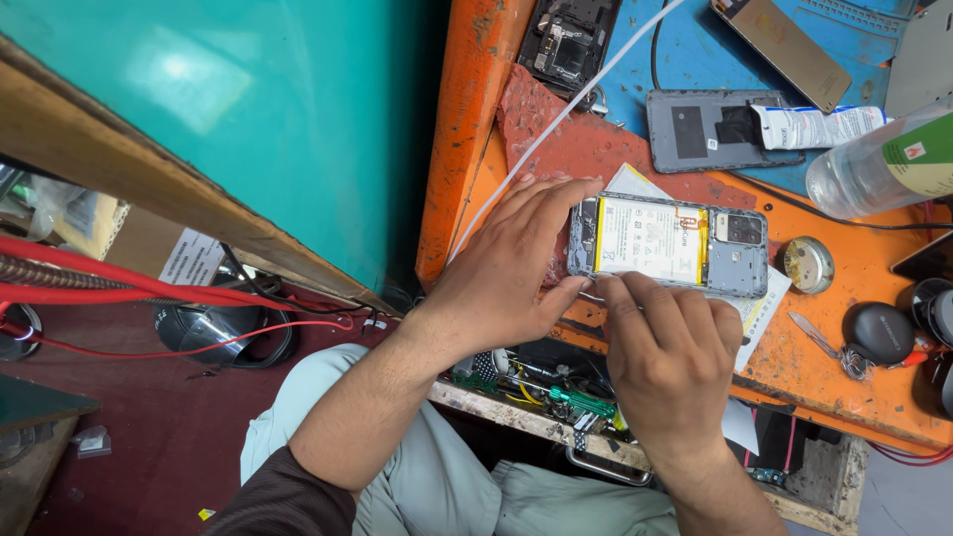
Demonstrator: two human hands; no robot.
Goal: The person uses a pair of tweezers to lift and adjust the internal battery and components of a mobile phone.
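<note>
Opened phone [667, 244]: lying flat on the orange desk [854, 328], back cover off, white battery [650, 238] showing, camera block at its right end. It is resting partly on a sheet of paper [759, 308].

Left hand [501, 268]: you are steadying the phone's left end, fingers spread along its upper edge and thumb pressing the lower corner. The grip is loose, not closed round the phone.

Right hand [670, 362]: you are pressing fingertips [608, 288] against the phone's lower edge, just below the battery. Fingers are curled; whether anything is being pinched in that grip cannot be told.

White cable [556, 119]: running diagonally from the top of the desk down toward your left hand.

Grey back cover [695, 129]: lying above the phone on the blue mat [695, 50], with a white tube [819, 126] lying across its right end.

Clear bottle [879, 164]: lying on its side at the right edge.

Second opened phone [568, 40]: sitting at the top, well apart.

Round metal tin [808, 264]: sitting just right of the phone.

Tweezers [819, 337]: lying near the round black case [879, 333].

Open drawer [556, 392]: sitting under the desk edge, holding small parts.
</note>
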